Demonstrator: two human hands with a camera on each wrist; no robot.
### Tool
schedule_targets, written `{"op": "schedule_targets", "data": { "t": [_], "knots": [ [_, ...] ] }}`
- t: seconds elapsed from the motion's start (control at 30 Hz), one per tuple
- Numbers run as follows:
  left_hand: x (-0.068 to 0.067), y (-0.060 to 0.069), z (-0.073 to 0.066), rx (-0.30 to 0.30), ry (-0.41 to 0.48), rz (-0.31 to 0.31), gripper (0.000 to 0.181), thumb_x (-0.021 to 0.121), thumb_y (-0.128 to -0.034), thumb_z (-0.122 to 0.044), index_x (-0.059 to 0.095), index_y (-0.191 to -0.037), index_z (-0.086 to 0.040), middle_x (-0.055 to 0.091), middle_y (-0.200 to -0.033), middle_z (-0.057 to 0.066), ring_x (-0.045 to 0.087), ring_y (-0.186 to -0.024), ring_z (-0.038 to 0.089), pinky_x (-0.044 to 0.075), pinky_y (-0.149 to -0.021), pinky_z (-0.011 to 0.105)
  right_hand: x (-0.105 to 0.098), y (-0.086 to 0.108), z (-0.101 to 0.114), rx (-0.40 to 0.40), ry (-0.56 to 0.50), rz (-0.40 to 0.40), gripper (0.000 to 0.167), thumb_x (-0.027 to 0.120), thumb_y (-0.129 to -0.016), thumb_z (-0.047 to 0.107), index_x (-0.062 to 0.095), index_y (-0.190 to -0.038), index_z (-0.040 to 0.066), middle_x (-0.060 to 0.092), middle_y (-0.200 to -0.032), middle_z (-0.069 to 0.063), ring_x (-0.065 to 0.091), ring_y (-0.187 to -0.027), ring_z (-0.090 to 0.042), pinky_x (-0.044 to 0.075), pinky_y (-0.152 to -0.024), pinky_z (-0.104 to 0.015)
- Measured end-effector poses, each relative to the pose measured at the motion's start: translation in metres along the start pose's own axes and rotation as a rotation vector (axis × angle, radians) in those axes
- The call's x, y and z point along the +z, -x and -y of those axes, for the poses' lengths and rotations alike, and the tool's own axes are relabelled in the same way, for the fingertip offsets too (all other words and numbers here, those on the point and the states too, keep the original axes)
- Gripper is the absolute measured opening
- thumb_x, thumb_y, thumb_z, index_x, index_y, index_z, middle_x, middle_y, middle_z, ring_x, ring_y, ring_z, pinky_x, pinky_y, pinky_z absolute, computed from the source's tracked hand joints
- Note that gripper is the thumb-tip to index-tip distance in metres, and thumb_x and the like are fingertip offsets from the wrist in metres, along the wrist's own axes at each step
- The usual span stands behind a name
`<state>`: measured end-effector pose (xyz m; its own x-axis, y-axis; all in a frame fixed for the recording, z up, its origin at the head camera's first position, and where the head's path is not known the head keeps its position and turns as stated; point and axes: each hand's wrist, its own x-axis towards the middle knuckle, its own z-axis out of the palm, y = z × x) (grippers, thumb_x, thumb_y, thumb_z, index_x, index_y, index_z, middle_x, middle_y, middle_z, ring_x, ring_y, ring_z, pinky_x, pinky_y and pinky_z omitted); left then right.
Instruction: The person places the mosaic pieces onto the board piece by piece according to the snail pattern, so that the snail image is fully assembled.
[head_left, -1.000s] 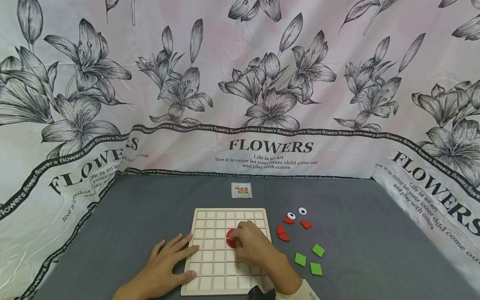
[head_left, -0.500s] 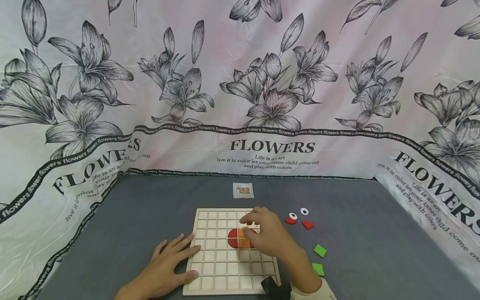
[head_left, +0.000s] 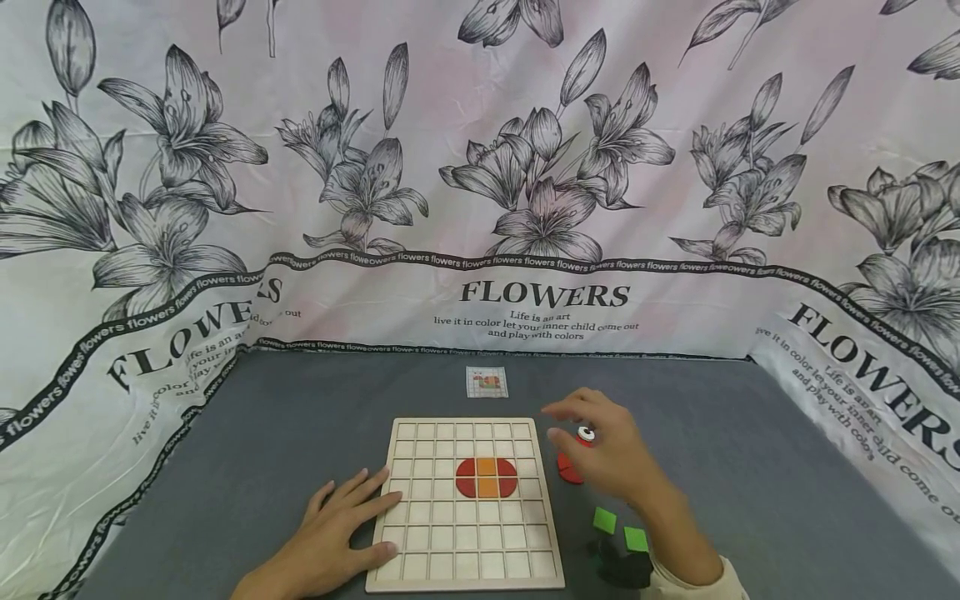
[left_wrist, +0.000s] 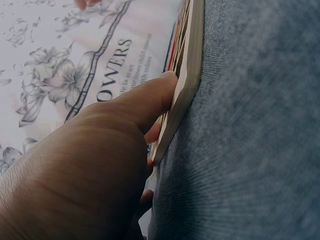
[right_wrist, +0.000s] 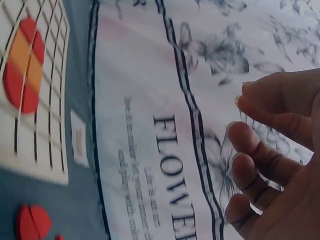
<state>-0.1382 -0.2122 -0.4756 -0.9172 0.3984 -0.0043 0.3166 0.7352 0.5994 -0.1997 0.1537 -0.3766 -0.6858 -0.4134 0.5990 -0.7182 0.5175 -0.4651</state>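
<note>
My left hand (head_left: 322, 533) rests with spread fingers on the left edge of the wooden grid board (head_left: 420, 537); in the left wrist view its thumb (left_wrist: 155, 95) lies against the board's rim. On the board, orange squares (head_left: 487, 487) sit between red rounded ends (head_left: 466, 478). Right of the board, my right hand (head_left: 611, 454) hovers over the table, thumb and fingers apart and nothing between them. Below its fingers lie red quarter-circle pieces (head_left: 568, 473) and a white eye disc (head_left: 586, 434), partly hidden by the hand.
Green squares (head_left: 604, 521) lie right of the board, near the right wrist, whose arm may hide others. Behind the board is a small picture card (head_left: 487, 382). A flower-printed cloth (head_left: 543, 312) stands along the back and sides of the grey table (head_left: 300, 417).
The right hand has left the board and moved right, over the loose pieces. The orange squares and right red end it covered now show fully. The left hand stays put.
</note>
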Motion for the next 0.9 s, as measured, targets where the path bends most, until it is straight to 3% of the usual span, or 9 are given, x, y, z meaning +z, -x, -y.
{"op": "schedule_targets", "data": {
  "t": [0.37, 0.53, 0.73, 0.9],
  "knots": [
    [-0.001, 0.001, 0.001, 0.024, 0.023, -0.007, 0.067, 0.059, -0.0868, -0.061, 0.055, -0.14, -0.021, 0.03, -0.154, 0.005, 0.02, -0.141, 0.037, 0.002, -0.102, 0.065, -0.028, 0.019, -0.04, 0.032, 0.01, -0.116, 0.031, 0.073, -0.08, -0.009, 0.073, -0.103, 0.01, 0.063, -0.095, 0.007, 0.052, -0.079, -0.014, 0.04, -0.064, -0.029],
    [0.0, 0.001, 0.0, 0.022, 0.033, -0.003, 0.066, 0.059, -0.0874, -0.06, 0.054, -0.14, -0.021, 0.03, -0.154, 0.006, 0.02, -0.14, 0.038, 0.002, -0.101, 0.066, -0.029, 0.032, -0.064, 0.125, 0.041, -0.139, 0.026, 0.071, -0.081, -0.009, 0.073, -0.102, 0.006, 0.064, -0.092, 0.002, 0.05, -0.078, -0.013, 0.04, -0.06, -0.03],
    [-0.001, 0.001, 0.0, 0.032, 0.05, 0.0, 0.065, 0.059, -0.0879, -0.06, 0.054, -0.141, -0.022, 0.03, -0.154, 0.006, 0.019, -0.14, 0.04, 0.001, -0.1, 0.068, -0.022, 0.046, -0.087, 0.313, 0.125, -0.071, 0.022, 0.069, -0.084, -0.003, 0.072, -0.105, 0.004, 0.065, -0.096, -0.006, 0.052, -0.082, -0.019, 0.043, -0.06, -0.031],
    [-0.002, 0.001, 0.001, 0.049, 0.056, -0.006, 0.064, 0.06, -0.0883, -0.058, 0.053, -0.142, -0.023, 0.029, -0.154, 0.006, 0.019, -0.14, 0.041, 0.001, -0.1, 0.069, -0.016, 0.052, -0.101, 0.416, 0.221, 0.046, 0.024, 0.071, -0.083, 0.0, 0.071, -0.107, 0.005, 0.064, -0.1, -0.008, 0.058, -0.09, -0.031, 0.047, -0.069, -0.047]
  ]
}}
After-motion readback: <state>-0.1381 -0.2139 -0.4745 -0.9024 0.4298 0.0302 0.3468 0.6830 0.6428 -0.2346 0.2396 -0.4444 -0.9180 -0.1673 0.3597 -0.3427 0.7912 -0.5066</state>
